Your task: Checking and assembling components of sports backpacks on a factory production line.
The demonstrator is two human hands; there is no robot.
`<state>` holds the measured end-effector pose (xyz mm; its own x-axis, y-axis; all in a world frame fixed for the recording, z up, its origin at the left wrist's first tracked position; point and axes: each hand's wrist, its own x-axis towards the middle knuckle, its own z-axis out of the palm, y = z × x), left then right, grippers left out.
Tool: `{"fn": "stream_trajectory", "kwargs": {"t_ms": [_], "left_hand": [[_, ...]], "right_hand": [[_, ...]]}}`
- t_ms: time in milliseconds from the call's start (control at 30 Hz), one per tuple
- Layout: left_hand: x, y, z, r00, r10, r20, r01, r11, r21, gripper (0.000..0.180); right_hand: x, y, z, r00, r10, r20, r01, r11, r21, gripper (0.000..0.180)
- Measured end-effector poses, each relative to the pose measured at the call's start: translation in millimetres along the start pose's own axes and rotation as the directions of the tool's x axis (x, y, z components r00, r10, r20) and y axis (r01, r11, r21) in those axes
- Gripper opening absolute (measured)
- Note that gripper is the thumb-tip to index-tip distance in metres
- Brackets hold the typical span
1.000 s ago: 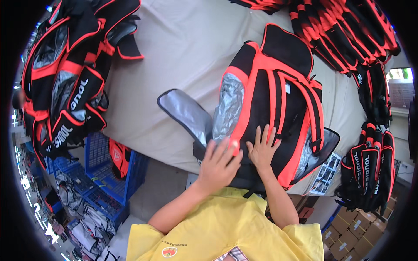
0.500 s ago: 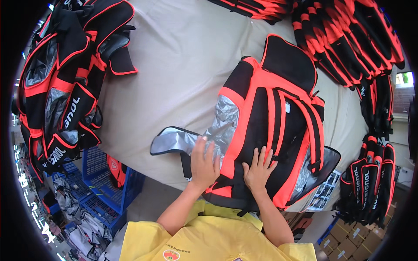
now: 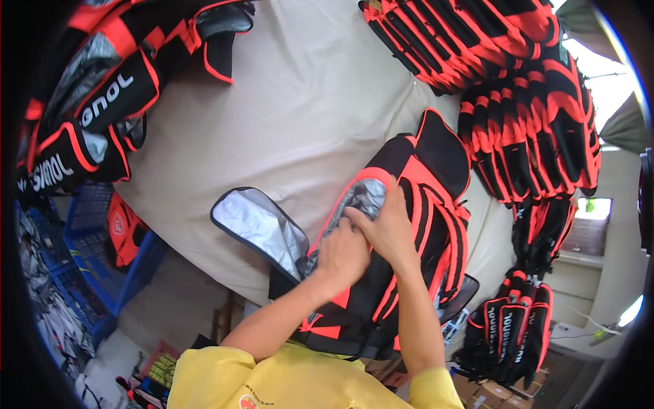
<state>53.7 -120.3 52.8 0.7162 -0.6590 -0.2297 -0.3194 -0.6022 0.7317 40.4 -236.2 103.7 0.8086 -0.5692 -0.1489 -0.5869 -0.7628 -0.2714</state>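
A beige table (image 3: 300, 116) carries a black and orange bag (image 3: 409, 225) near its front edge, with stacks of similar bags (image 3: 524, 102) beyond it. A silver-lined flap (image 3: 255, 225) lies open at the bag's left. The right hand (image 3: 388, 228) grips the bag's silver opening; the left hand (image 3: 343, 253), fingers curled, presses just beside it.

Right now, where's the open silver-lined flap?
Head view, left of centre: the silver-lined flap lies open on the beige table, just left of the left hand on the black-and-orange bag.
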Motion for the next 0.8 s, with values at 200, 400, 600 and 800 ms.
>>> {"fn": "stream_trajectory", "kwargs": {"t_ms": [200, 400, 600, 800], "left_hand": [[-83, 10, -9, 0.988, 0.156, -0.024, -0.157, 0.967, -0.201, 0.047], [-134, -37, -1, 0.932, 0.323, -0.163, -0.332, 0.943, -0.029, 0.043], [-162, -43, -22, 0.941, 0.338, -0.037, -0.337, 0.941, 0.023, 0.058], [-206, -86, -55, 0.900, 0.392, 0.189, -0.427, 0.879, 0.213, 0.057]], "right_hand": [[33, 106, 33, 0.985, -0.136, -0.106, 0.149, 0.980, 0.135, 0.067], [0, 120, 42, 0.953, 0.292, 0.085, -0.255, 0.615, 0.746, 0.056], [-6, 137, 4, 0.977, 0.166, -0.131, -0.106, 0.921, 0.375, 0.061], [-12, 78, -28, 0.937, 0.339, 0.081, -0.310, 0.706, 0.637, 0.069]]}}
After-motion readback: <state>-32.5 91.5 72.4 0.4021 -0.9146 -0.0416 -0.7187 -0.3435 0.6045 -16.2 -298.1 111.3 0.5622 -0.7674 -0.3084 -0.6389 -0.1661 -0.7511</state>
